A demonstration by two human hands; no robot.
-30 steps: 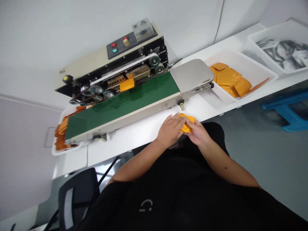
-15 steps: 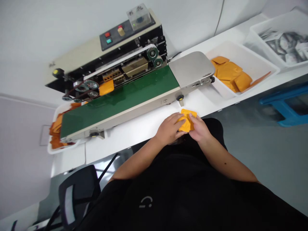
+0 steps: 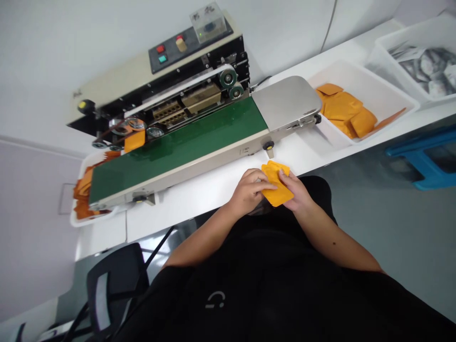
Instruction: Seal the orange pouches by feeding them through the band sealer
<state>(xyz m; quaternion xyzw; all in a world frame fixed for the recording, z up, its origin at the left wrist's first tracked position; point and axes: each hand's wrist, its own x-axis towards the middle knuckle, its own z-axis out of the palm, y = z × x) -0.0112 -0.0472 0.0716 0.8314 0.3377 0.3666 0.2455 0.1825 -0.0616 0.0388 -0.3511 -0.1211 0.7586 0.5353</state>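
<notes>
Both my hands grip an orange pouch just above the white table's front edge. My left hand pinches its left side with the fingers curled. My right hand holds its right side from below, thumb on top. Beyond them stands a band sealing machine with a green conveyor belt. Another orange pouch rides at the belt's far left, under the sealing wheels. A steel plate forms the belt's right end.
A white bin to the right holds several orange pouches. A second bin of silvery packets sits further right. A white tray with orange pouches lies at the belt's left end. A black chair stands lower left, a blue stool at the right.
The pouch on the belt has travelled left along the sealer. My hands have lifted and tilted the held pouch, showing more of it.
</notes>
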